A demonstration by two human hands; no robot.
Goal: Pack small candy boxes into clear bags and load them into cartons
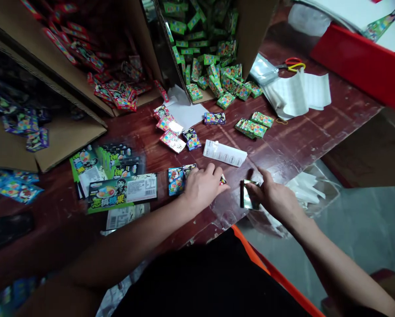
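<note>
Three cardboard boxes lie tipped on their sides along the back of the dark red table [303,141]. The left box [68,83] spills red packets [118,94], the middle box [250,31] pours out a heap of green packets [217,79], and a third box [65,141] at the far left holds purple ones [35,138]. A red bin [359,66] at the upper right carries white sheets. The left hand [202,187] lies palm down on the table near its front edge, the forearm reaching in from the lower left and the fingers bent loosely downward. A small packet [223,179] peeks out from under its fingertips, though whether the hand grips it or only rests on it cannot be told. Blue packets [175,180] lie just beside that hand's thumb side. The right hand [273,198] comes in from the lower right, its wrist off the table edge, and its thumb and fingers are pinched on a shiny pouch [246,193]. The pouch stands on edge at the table's front lip, between the two hands; it looks silvery and reflective, with a dark side. A white label strip [224,152] lies just beyond the hands, and green printed cards [121,191] lie to the left. Scissors [291,64] with red and yellow handles rest near white papers [296,94] farther back.
</note>
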